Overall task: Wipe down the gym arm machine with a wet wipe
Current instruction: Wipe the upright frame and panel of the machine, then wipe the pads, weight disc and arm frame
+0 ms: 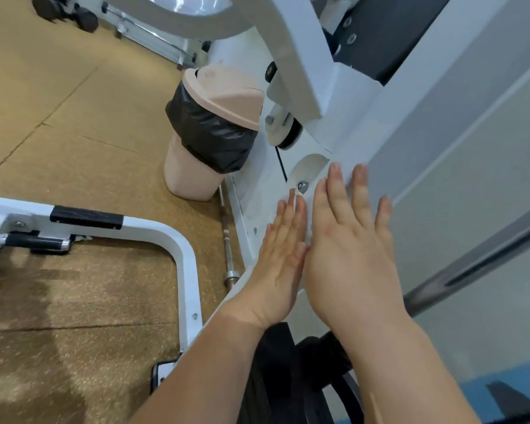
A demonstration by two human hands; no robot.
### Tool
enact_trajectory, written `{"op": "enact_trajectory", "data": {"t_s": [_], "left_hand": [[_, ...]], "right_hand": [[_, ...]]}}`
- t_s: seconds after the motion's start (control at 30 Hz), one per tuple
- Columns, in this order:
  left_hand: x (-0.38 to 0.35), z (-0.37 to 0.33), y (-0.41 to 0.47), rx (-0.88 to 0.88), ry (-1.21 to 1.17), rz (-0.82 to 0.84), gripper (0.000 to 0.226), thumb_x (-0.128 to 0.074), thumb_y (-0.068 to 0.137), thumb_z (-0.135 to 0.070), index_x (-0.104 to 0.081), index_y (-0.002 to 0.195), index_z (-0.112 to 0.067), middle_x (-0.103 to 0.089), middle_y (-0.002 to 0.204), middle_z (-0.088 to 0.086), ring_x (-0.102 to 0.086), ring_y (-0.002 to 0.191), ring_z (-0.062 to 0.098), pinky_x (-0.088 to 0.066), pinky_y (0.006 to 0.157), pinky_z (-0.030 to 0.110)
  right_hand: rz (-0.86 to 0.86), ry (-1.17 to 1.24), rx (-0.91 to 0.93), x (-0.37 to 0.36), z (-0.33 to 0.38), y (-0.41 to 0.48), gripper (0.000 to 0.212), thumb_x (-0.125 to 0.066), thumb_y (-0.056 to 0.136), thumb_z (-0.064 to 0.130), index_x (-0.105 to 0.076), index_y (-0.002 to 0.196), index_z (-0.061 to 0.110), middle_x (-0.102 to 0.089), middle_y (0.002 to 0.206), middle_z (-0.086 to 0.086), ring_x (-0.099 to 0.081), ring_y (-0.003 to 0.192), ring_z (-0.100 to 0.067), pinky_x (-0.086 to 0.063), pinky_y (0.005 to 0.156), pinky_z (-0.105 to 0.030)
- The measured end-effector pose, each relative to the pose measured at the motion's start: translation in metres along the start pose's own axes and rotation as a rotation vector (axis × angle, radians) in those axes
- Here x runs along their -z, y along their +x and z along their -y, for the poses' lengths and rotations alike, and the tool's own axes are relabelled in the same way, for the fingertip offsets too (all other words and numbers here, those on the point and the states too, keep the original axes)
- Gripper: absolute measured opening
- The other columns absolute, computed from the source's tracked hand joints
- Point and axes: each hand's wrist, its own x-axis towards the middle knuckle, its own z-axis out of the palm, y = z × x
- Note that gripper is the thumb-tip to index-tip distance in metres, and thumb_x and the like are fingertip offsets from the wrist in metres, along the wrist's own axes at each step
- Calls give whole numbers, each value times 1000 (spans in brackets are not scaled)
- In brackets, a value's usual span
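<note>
The white frame of the gym arm machine (343, 117) runs from the top centre down toward me. My left hand (280, 264) and my right hand (349, 249) lie flat side by side on its white panel, fingers straight and pointing away from me. A thin sliver of white wet wipe (309, 221) shows between the two hands, pressed against the panel; most of it is hidden under my palms. A bolt (302, 186) sits just beyond my left fingertips.
A beige bin (227, 96) with a black liner stands on the cork floor left of the machine. A steel bar (227, 237) lies along the machine's base. A white tubular frame (153, 231) curves at the left. A grey wall (471, 148) is on the right.
</note>
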Motion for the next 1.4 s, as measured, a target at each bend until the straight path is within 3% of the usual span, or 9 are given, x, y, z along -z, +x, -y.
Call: {"op": "enact_trajectory", "data": {"t_s": [0.17, 0.3, 0.4, 0.6, 0.73, 0.83, 0.9, 1.1, 1.4], "left_hand": [[15, -26, 0, 89, 23, 84, 64, -7, 104, -59, 11, 158, -30, 19, 167, -16, 18, 153, 5, 3, 127, 45], [47, -36, -4, 183, 118, 158, 72, 2, 97, -70, 15, 156, -31, 23, 165, -16, 17, 153, 6, 0, 126, 50], [88, -56, -9, 245, 171, 175, 70, -3, 100, -64, 13, 158, -27, 22, 166, -16, 16, 154, 9, 2, 126, 50], [170, -113, -27, 376, 244, 235, 68, -4, 101, -63, 11, 159, -32, 17, 167, -15, 15, 154, 9, 7, 126, 42], [221, -154, -33, 508, 222, 242, 68, -7, 100, -63, 6, 159, -31, 14, 167, -18, 13, 153, 4, 4, 126, 39], [258, -184, -41, 619, 241, 291, 73, -1, 96, -69, 5, 159, -30, 15, 165, -21, 13, 153, 1, 7, 126, 42], [282, -206, -53, 667, 271, 331, 78, 2, 93, -74, 8, 159, -32, 14, 167, -19, 12, 154, 3, 5, 126, 48], [344, -261, -108, 771, 203, 245, 76, -21, 99, -69, 5, 161, -33, 8, 169, -14, 3, 156, 8, -12, 124, 57], [396, -351, -203, 946, 183, 51, 85, -30, 96, -72, -1, 160, -25, 4, 168, -19, 0, 155, 4, -6, 127, 32]], "right_hand": [[-125, 390, 35, -18, -20, -2, 67, -19, 93, 34, -10, 158, 22, -2, 170, 12, 11, 159, -18, -14, 126, -47], [-316, 506, -23, -20, -13, -6, 62, -46, 92, 0, -41, 154, 4, -33, 165, -6, -18, 157, -28, -26, 124, -38], [-335, 656, -45, -9, 1, -12, 50, -49, 96, 2, -52, 146, 0, -48, 155, -9, -38, 148, -28, -28, 123, -36], [193, 1369, -398, 31, 63, -3, 34, -58, 95, 48, -61, 128, 53, -65, 132, 21, -62, 123, -6, -52, 104, -39], [468, 1538, -406, 73, 100, 5, 44, -67, 91, 54, -70, 129, 32, -73, 124, 9, -66, 119, -9, -54, 104, -44], [536, 1486, -426, 116, 122, 7, 9, -69, 98, 28, -78, 97, 28, -77, 92, 5, -72, 92, -15, -58, 89, -45], [595, 1406, -428, 142, 139, 0, 16, -67, 99, 20, -74, 86, 25, -73, 82, 4, -68, 82, -15, -54, 83, -43], [910, 1513, -530, 211, 204, -33, 18, -57, 105, 19, -68, 96, 9, -67, 79, -4, -60, 67, -2, -49, 60, -19], [1186, 1470, -305, 242, 271, -107, 26, -50, 106, 19, -57, 81, 24, -55, 76, 10, -50, 70, -4, -39, 63, -19]]}}
